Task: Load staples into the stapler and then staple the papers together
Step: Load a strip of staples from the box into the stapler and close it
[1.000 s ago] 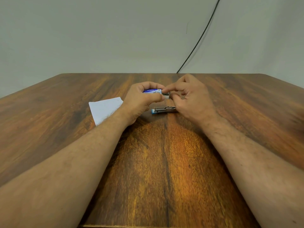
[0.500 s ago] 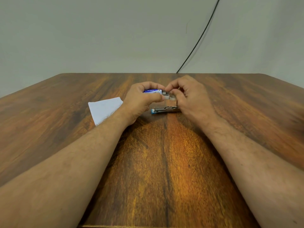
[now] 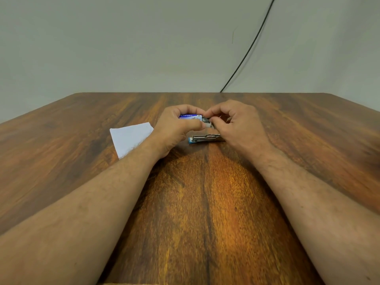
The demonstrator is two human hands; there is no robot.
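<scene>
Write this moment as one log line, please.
left hand: holds staple box | right hand: pinches at box's open end | stapler: on table | papers: unstapled

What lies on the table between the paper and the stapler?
In the head view, the left hand and its wrist, gripping the staple box, lie between the paper and the stapler.

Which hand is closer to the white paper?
The left hand. It holds the staple box just right of the white paper, and its wrist lies over the paper's edge. The right hand is farther right, past the stapler.
</scene>
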